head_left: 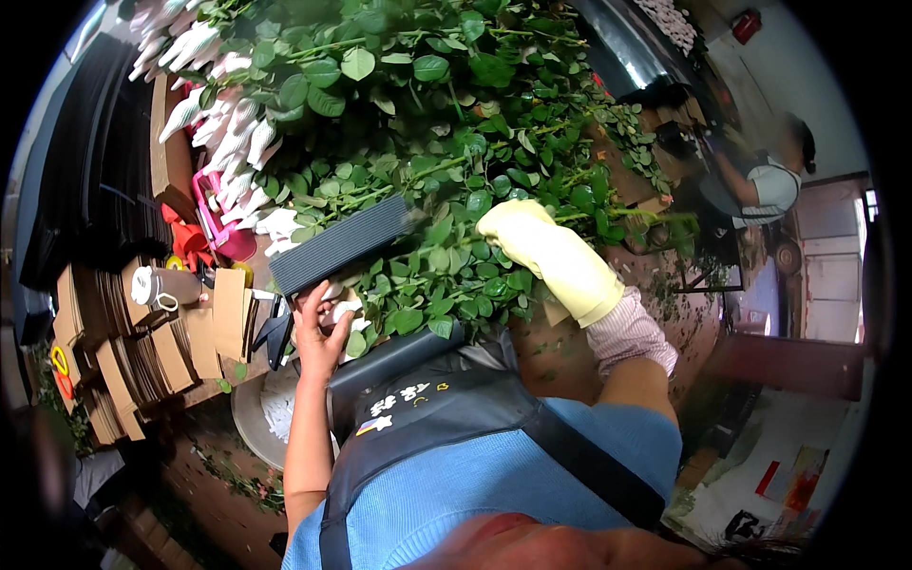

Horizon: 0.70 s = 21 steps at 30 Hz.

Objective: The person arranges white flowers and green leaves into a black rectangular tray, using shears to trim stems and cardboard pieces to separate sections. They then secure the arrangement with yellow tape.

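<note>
My bare left hand [318, 332] has its thumb and fingers around the white-wrapped head of a rose [343, 310]. Its fingertips reach the lower edge of a dark grey ribbed sheet [342, 245], which lies tilted over the leaves. A pale yellow glove covers my right hand [551, 256], which rests among leafy rose stems [465, 275], its fingers closed on them; the leaves partly hide the grip. A thick pile of leafy roses [427, 104] fills the bench ahead, with white-sleeved heads [233, 142] along its left side.
Stacks of dark sheets [95, 161] and brown cardboard pieces [185, 342] stand at the left. Nearby are a white-lidded jug [166, 287], a pink plastic holder [223, 223] and a round bin [256, 418]. Another person [768, 190] works at the far right.
</note>
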Each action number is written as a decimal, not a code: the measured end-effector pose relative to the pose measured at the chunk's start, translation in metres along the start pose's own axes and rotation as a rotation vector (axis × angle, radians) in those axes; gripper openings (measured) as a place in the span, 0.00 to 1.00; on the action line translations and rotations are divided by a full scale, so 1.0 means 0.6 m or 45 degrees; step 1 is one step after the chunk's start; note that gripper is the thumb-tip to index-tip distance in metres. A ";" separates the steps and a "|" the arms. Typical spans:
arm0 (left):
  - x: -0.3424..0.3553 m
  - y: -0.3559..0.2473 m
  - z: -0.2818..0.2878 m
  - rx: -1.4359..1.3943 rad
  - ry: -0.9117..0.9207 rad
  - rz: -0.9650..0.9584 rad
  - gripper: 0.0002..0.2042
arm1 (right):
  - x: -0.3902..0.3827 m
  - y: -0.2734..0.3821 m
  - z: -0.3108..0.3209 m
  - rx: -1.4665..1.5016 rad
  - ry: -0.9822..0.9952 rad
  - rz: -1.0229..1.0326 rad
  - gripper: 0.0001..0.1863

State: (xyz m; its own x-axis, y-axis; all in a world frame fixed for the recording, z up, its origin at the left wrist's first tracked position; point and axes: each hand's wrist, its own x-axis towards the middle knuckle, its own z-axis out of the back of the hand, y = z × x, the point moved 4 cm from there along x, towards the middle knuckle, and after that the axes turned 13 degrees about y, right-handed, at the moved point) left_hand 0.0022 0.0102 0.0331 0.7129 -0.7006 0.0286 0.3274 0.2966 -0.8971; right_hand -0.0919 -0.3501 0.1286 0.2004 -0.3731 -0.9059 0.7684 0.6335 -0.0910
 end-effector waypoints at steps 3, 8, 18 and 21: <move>0.009 -0.023 -0.003 0.215 0.116 0.003 0.30 | -0.008 -0.036 -0.016 -0.786 -0.366 0.536 0.12; 0.013 -0.021 0.002 0.110 0.130 0.027 0.28 | -0.098 0.026 0.094 -0.416 -0.822 0.536 0.27; 0.012 -0.024 -0.001 0.059 0.164 0.080 0.27 | -0.160 0.070 0.170 -0.442 -1.823 1.290 0.20; 0.011 -0.031 0.003 0.066 0.184 0.104 0.27 | -0.297 0.066 0.239 -0.478 -2.202 1.411 0.22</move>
State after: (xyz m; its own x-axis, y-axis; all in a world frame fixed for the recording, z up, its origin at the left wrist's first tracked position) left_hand 0.0021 0.0011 0.0506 0.6428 -0.7580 -0.1104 0.3063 0.3864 -0.8700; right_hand -0.0100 -0.3559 0.3458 0.7870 0.2083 0.5808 -0.1343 0.9765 -0.1683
